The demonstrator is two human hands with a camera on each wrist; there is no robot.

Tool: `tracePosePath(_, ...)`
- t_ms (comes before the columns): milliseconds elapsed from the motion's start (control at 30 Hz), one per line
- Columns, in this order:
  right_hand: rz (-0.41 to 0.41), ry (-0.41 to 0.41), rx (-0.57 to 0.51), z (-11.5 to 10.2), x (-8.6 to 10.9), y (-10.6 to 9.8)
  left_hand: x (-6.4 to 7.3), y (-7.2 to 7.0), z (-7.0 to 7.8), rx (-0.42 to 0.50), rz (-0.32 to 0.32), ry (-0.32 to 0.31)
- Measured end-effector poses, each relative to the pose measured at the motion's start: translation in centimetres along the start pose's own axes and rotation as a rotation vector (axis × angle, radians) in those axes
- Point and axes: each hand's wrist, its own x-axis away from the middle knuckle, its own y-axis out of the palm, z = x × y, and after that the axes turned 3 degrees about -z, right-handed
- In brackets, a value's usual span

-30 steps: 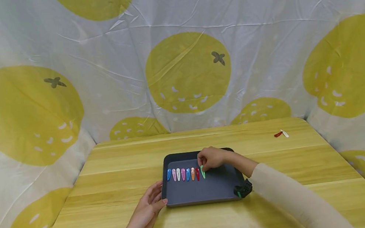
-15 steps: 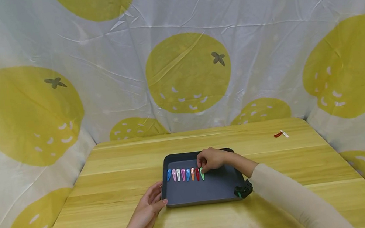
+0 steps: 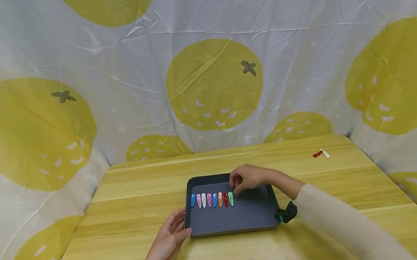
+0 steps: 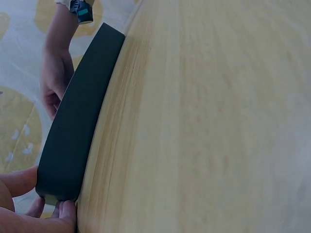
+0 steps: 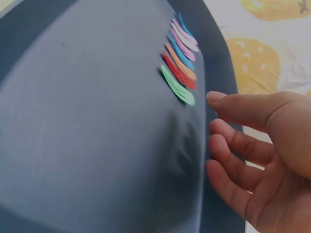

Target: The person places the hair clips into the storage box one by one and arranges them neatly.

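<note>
A dark grey baking tray [image 3: 237, 220] lies on the wooden table. My left hand [image 3: 169, 236] grips its near left corner, thumb over the rim; in the left wrist view, thumb and fingers pinch the end of the dark tray wall [image 4: 77, 126]. Inside the tray runs a row of several snap hair clips, from a blue clip [image 3: 193, 200] at the left to a red clip [image 3: 225, 199] and a light green clip [image 3: 231, 199] at the right. My right hand [image 3: 249, 177], loosely curled and holding nothing, hovers just right of the green clip, over the tray's far side.
Toward the table's far right corner lie a red hair clip [image 3: 317, 154] and a white hair clip [image 3: 325, 153], touching or overlapping. A lemon-print cloth [image 3: 215, 82] hangs behind and beside the table [image 3: 142, 188]. A black wrist device [image 3: 287, 212] overlaps the tray's right edge.
The green clip moved left, close beside the red one, and was let go. My right hand then drew back slightly to the right. The left hand has stayed on the tray.
</note>
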Motion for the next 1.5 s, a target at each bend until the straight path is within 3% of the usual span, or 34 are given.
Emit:
tracePosePath(167,0.01,-0.028,-0.04,1.0,1.4,-1.4,0.0,0.1,0.1,-0.004,-0.002,0.007)
tracePosePath(600,0.093,0.026,-0.07,3.7,5.2,-4.4,0.0,0.0,-0.2,0.004,-0.006,0.012)
tracePosePath(1233,0.223,0.18,-0.173,7.4,10.6,-7.3,-0.1,0.0,-0.2,0.012,-0.013,0.01)
tracePosePath(1500,0.335,0.262,-0.192,10.6,12.6,-8.1,-0.2,0.1,-0.2,0.016,-0.012,0.01)
